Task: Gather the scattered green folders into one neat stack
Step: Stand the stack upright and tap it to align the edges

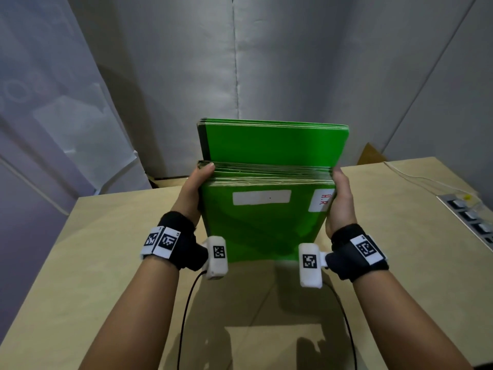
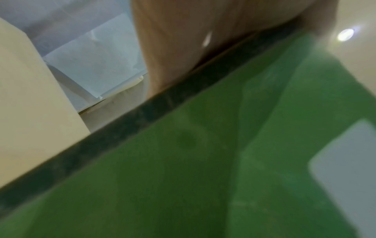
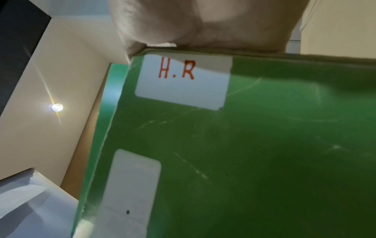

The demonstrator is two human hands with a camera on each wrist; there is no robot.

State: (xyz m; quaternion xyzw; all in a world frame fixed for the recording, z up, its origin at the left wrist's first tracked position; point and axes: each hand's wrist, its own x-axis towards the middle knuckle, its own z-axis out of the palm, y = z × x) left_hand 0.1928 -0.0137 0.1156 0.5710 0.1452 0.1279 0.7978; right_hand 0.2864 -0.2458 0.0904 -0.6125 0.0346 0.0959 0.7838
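Above the table (image 1: 80,263), both hands gripping upright green folders (image 1: 266,225)

Green folders (image 1: 262,225), white labels (image 1: 261,197), red lettering; tan table (image 1: 400,263).

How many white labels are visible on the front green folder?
2. A long blank label sits near the top middle of the front folder; a second label marked "H.R" is at its top right corner, partly covered by the right hand. Folders behind may carry hidden labels.
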